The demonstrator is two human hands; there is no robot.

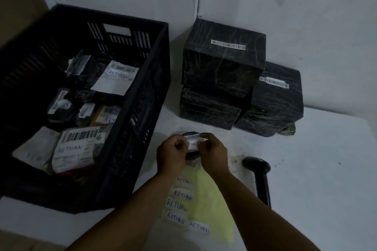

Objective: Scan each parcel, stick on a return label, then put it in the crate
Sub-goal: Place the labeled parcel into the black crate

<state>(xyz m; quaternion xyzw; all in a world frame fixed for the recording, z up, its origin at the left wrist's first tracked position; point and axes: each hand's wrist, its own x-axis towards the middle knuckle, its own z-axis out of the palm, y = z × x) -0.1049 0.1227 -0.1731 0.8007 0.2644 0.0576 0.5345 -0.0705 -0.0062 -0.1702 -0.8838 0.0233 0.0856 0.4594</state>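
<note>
Both hands — left hand (173, 153), right hand (213, 154) — are pinching a return label (192, 143) onto a small round parcel (191, 135), fingers clamped on it, beside the black crate (142, 108).

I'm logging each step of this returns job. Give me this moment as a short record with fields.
step: sticking a return label onto a small round parcel
left hand: pinches the label's left edge
right hand: pinches its right edge
spare labels: five on the yellow sheet
scanner: lying on the table, right of the hands
crate: holds labelled parcels
waiting: black wrapped boxes stacked by the wall
</note>
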